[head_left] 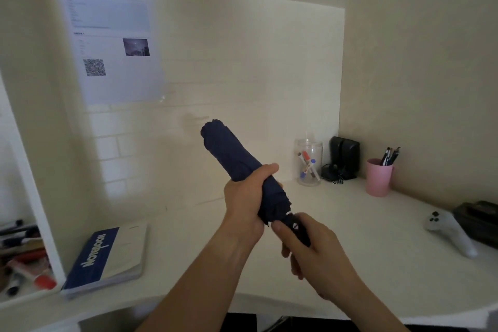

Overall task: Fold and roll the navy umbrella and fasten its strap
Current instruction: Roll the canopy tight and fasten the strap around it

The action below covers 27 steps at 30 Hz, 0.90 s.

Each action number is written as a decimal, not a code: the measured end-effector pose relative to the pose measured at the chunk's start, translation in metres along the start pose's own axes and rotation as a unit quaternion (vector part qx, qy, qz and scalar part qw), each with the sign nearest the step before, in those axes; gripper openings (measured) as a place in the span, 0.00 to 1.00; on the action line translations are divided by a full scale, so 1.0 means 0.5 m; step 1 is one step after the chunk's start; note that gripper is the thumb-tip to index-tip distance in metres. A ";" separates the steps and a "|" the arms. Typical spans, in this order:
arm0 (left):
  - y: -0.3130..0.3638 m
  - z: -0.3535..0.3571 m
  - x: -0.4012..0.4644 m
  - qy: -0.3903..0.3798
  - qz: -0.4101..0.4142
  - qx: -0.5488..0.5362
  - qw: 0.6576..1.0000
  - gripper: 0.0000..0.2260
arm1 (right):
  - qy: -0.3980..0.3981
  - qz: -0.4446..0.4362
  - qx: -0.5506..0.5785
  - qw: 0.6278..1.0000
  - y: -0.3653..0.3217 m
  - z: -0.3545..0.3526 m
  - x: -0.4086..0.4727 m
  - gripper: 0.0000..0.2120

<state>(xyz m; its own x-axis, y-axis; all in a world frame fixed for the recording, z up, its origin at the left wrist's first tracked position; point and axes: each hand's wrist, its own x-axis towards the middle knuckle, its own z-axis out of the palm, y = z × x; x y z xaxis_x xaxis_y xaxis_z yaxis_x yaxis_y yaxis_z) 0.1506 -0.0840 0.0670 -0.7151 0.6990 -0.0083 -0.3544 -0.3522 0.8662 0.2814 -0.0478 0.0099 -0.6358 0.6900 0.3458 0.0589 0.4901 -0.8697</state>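
Observation:
The navy umbrella (229,151) is collapsed and its cloth is rolled into a thick tube, held in the air above the white desk (204,245) and pointing up and to the left. My left hand (246,197) is wrapped around the lower part of the rolled cloth. My right hand (312,253) grips the dark handle just below the cloth's loose edge. No strap shows; it may be under my left hand.
A blue and white notebook (107,256) lies at the desk's left. A glass jar of markers (309,162), a black speaker (345,158), a pink pen cup (378,176) and a white game controller (450,232) stand along the right. Markers fill a left shelf (24,259).

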 end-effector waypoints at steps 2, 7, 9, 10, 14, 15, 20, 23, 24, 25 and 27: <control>-0.003 -0.002 -0.003 -0.050 -0.012 -0.033 0.998 0.10 | 0.016 -0.025 -0.032 0.999 0.010 0.000 -0.004 0.20; -0.023 -0.022 -0.025 -0.223 -0.061 -0.082 0.970 0.05 | -0.169 0.129 0.344 0.915 0.004 -0.025 -0.005 0.23; -0.028 -0.019 -0.023 -0.205 -0.089 -0.068 0.972 0.10 | -0.198 0.137 0.342 0.909 0.008 -0.027 -0.006 0.26; -0.030 -0.013 -0.018 -0.188 -0.094 -0.055 0.976 0.13 | -0.185 0.134 0.311 0.923 0.006 -0.024 -0.006 0.29; -0.054 -0.004 0.007 -0.105 -0.053 -0.100 0.988 0.13 | -0.045 0.088 0.183 0.978 0.007 -0.006 -0.003 0.28; -0.064 -0.006 0.009 -0.091 -0.041 -0.092 0.991 0.13 | 0.007 0.055 0.109 0.992 0.013 -0.007 0.000 0.28; -0.129 -0.016 -0.014 -0.042 -0.055 -0.003 0.998 0.25 | -0.035 -0.060 -0.093 0.993 0.055 -0.016 0.019 0.32; -0.152 -0.050 -0.018 -0.077 -0.079 0.164 0.980 0.30 | -0.087 0.015 -0.046 0.995 0.096 -0.065 0.042 0.18; -0.156 -0.074 -0.013 -0.070 -0.087 0.236 0.965 0.29 | -0.087 0.043 -0.041 0.994 0.115 -0.090 0.053 0.15; -0.161 -0.098 -0.009 -0.045 -0.090 0.304 0.947 0.28 | -0.091 0.066 -0.050 0.992 0.138 -0.116 0.062 0.14; -0.173 -0.153 0.002 0.023 -0.023 0.447 0.894 0.27 | -0.107 0.095 -0.083 0.986 0.186 -0.158 0.077 0.13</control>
<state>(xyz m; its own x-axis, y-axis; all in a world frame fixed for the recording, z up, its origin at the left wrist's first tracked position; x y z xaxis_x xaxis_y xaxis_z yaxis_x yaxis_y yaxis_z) 0.1345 -0.1007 -0.0464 -0.7427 0.6671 -0.0573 0.2245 0.3287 0.9174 0.3233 0.0663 -0.0297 -0.7483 0.6581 0.0836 0.3073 0.4556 -0.8355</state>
